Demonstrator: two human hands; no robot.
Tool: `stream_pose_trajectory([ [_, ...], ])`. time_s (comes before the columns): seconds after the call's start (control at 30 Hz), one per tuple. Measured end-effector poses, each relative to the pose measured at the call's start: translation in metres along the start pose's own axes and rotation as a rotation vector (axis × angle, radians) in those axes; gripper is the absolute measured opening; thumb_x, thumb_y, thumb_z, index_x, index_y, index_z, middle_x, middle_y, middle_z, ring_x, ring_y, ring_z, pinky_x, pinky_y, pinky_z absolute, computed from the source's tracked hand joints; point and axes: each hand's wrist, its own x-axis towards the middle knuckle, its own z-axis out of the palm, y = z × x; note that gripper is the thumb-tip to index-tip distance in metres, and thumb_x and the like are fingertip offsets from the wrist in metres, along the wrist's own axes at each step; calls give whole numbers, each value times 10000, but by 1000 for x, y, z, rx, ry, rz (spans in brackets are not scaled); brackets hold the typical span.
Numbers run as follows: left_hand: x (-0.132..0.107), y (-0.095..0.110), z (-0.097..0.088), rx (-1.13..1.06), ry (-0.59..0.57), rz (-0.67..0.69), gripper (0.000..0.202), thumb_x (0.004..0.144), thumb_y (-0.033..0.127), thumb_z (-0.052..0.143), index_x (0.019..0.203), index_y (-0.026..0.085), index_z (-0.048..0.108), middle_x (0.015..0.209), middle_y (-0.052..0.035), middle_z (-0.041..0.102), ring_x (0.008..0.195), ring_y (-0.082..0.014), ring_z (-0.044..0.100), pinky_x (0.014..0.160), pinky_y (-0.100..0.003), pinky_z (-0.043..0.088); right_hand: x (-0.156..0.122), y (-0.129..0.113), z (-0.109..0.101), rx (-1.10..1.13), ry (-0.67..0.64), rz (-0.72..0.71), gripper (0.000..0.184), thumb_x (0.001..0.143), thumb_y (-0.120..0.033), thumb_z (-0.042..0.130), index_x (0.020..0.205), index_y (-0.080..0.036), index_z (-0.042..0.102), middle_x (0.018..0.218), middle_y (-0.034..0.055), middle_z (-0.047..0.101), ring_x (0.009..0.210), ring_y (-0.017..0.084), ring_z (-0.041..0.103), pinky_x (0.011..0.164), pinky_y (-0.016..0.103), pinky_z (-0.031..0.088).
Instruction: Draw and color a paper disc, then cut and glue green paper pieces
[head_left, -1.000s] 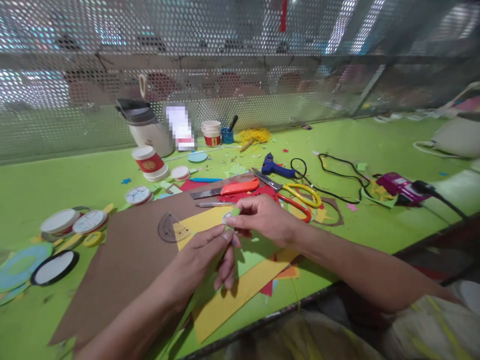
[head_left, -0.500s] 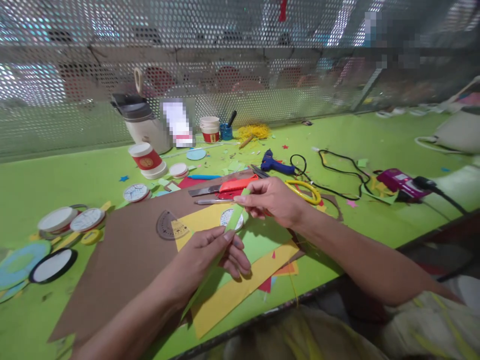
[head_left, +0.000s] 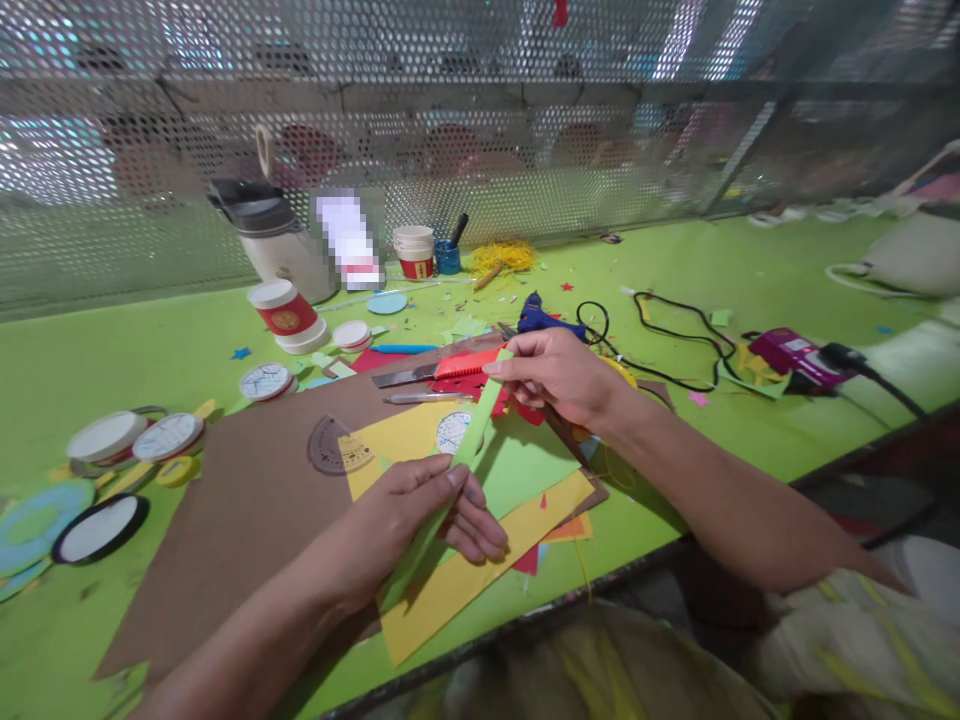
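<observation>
A long narrow strip of light green paper (head_left: 469, 440) runs slanting between both hands. My right hand (head_left: 559, 380) pinches its upper end above the red paper and the orange utility knife (head_left: 442, 368). My left hand (head_left: 420, 515) grips the strip lower down, thumb on top and fingers curled beneath. Under the hands lie a green sheet (head_left: 525, 468), a yellow sheet (head_left: 465, 570) and a large brown sheet (head_left: 247, 520). A small clock-face disc (head_left: 452, 430) and a brown protractor (head_left: 330, 447) rest on the sheets.
Yellow-handled scissors sit behind my right hand. A blue glue gun (head_left: 544, 315) with black cord, a pink device (head_left: 787, 352), paper cups (head_left: 285, 312), round lids (head_left: 109, 435) and clock discs (head_left: 264, 380) are scattered on the green table (head_left: 150, 345). A perforated metal screen (head_left: 480, 120) closes the back.
My right hand has drawn up and away from the left, running along the green strip so that more of it stretches out between the two hands. The left hand has stayed low.
</observation>
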Motion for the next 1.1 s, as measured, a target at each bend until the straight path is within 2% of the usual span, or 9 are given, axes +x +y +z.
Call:
stream_pose_trajectory([
  [0.2,1,-1,-1,-11,-14,-8,235,921,346,548,814,138,570,819,-182,778,729,-245,746,689,-325,571,5,-6,-10,31,39,-17,232,604,-167,777,525,-142,561,439,-29,577,340,33,451,304,131,256],
  [0.33,1,-1,1,-24,-10,21,229,919,331,558,794,140,578,786,-169,778,689,-223,739,660,-303,569,8,-10,-19,52,48,-35,257,597,-156,797,513,-143,554,423,-40,554,335,29,443,301,129,259],
  [0.67,2,-4,-4,-15,0,36,279,928,364,564,807,117,615,787,-186,775,666,-218,733,623,-300,570,13,-21,-39,77,74,-67,215,585,-137,831,566,-111,618,460,-2,591,346,40,467,284,130,259],
  [0.77,3,-4,-5,-15,20,36,296,909,388,593,813,110,628,801,-187,776,680,-234,740,621,-311,577,14,-21,-41,86,68,-65,233,580,-140,857,580,-108,626,463,7,603,354,43,474,287,127,271],
  [0.9,6,-6,-7,-13,66,47,304,861,416,660,800,120,628,746,-149,774,634,-222,737,539,-268,558,15,-22,-42,102,56,-72,268,564,-158,886,578,-111,623,460,6,608,361,39,473,290,121,283],
  [1.1,10,-4,-9,53,190,55,433,705,540,764,761,132,632,653,-105,753,545,-220,712,442,-255,527,18,-24,-45,112,39,-76,336,541,-213,919,540,-117,597,457,-4,598,375,39,480,300,121,305],
])
